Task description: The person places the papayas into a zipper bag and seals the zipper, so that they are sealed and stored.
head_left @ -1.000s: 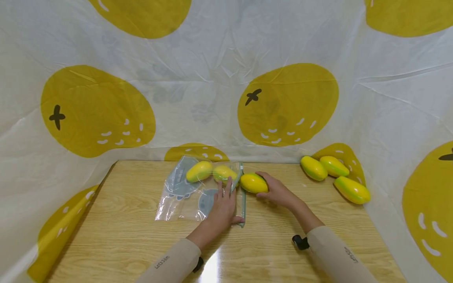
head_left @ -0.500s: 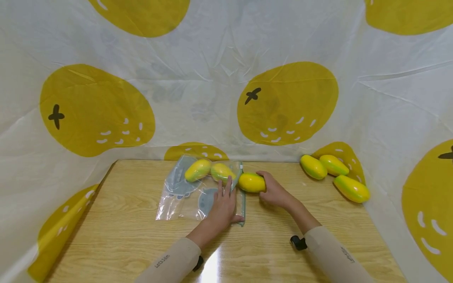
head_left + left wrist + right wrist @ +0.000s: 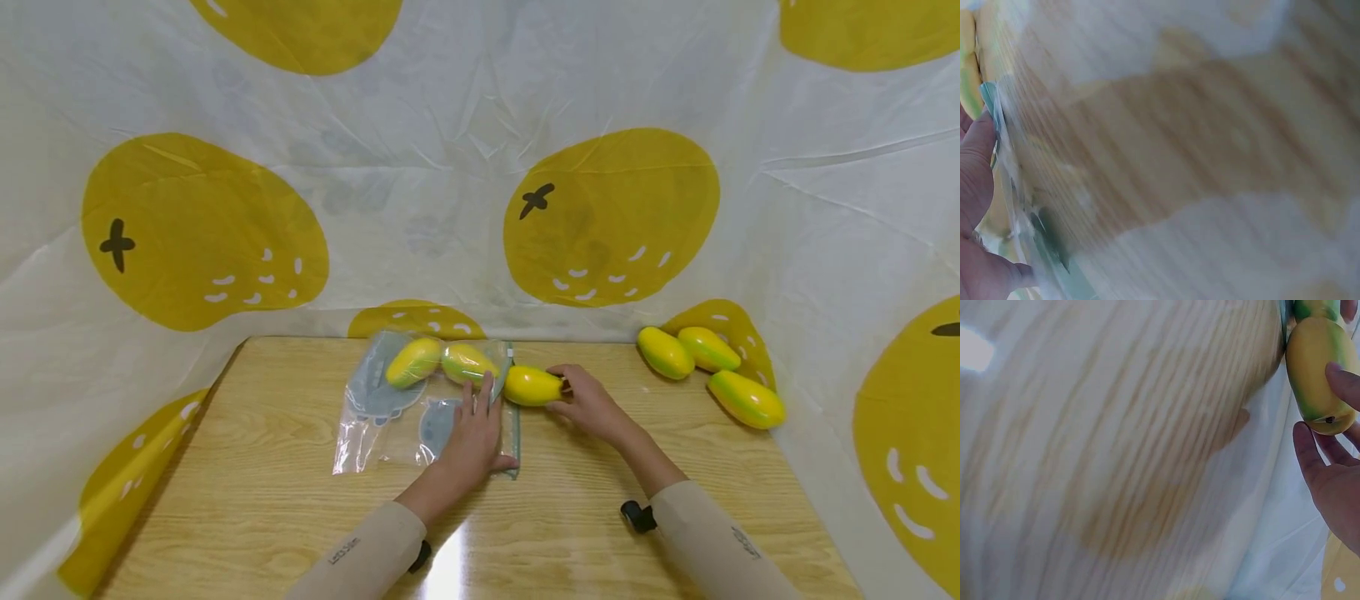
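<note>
A clear zipper bag (image 3: pixel 401 446) with grey-blue cartoon prints lies flat on the table. Inside it are two yellow-green mangoes, one farther left (image 3: pixel 414 363) and one nearer the mouth (image 3: pixel 465 363). My left hand (image 3: pixel 471 437) rests on the bag by its green-edged opening, fingers extended and thumb at the edge. A third mango (image 3: pixel 531 386) lies at the mouth, its left end against or just under the bag's edge. My right hand (image 3: pixel 592 407) holds this mango's right end with thumb and fingertips; the right wrist view shows the fingertips (image 3: pixel 1338 374) on its skin.
Several things surround the bag on the wooden table (image 3: pixel 247 508). Three more mangoes (image 3: pixel 708 348) sit at the back right corner. A white cloth (image 3: pixel 420 208) printed with yellow fruit hangs behind and along both sides.
The third mango has slid left to the bag's mouth, and the two inside have shifted slightly left. My right hand's grip has moved back to the mango's right end. My left hand stays put.
</note>
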Motion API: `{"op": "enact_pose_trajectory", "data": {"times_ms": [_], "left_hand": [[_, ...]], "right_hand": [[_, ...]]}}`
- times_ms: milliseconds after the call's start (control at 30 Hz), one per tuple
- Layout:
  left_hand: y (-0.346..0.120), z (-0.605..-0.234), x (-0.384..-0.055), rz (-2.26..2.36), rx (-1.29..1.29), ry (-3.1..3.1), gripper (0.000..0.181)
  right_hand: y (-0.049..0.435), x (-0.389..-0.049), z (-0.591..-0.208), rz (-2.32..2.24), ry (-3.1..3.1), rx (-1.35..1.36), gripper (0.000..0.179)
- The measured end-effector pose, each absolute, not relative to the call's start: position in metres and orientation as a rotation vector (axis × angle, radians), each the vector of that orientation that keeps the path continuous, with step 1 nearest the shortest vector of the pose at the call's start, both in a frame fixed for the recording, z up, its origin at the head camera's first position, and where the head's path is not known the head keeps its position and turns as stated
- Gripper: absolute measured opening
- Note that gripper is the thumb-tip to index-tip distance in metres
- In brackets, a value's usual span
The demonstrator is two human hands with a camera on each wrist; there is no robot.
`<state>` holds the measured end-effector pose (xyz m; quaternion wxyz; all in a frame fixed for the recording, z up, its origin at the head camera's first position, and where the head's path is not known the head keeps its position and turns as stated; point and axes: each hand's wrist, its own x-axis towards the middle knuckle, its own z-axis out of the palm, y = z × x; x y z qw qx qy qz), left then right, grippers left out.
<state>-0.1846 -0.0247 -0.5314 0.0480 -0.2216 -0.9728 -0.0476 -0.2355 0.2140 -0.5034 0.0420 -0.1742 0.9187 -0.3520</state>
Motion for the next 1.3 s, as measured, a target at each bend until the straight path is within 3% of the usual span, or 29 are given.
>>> {"op": "enact_pose_trajectory", "data": {"times_ms": [1300], "left_hand": [[-0.022, -0.528, -0.185, -0.085, -0.719, -2.971, 0.123]], "right_hand": [[0.186, -0.240, -0.512, -1.275, 2.712, -0.511, 0.047]]}}
